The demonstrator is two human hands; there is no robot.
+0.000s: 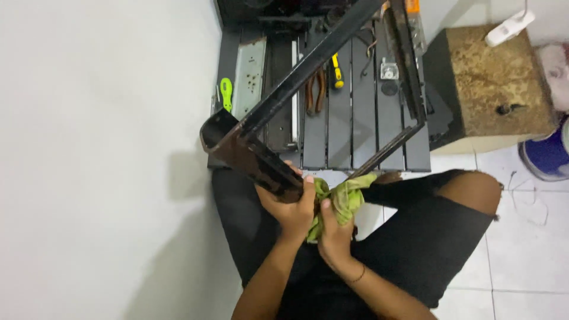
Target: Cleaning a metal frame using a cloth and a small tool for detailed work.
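1. The left hand (290, 204) grips the lower bar of the dark metal frame (332, 89), closed tight around it.
2. Just right of that grip, the right hand (333, 228) bunches a green rag (347, 195) against the bar.
3. Wipe best with firm, short strokes, frame braced above the lap.

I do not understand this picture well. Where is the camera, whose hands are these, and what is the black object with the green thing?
The camera sits on a person's head and looks down, so you see that person's own arms and black-clothed legs on a white tiled floor. The left hand grips a black, worn rectangular metal frame at its corner. The right hand presses a crumpled green cloth against the frame's lower bar. Beyond the frame lies a dark slatted metal panel carrying a yellow-handled screwdriver, red-handled pliers and a bright green-handled tool. A brown-topped box stands to the right.
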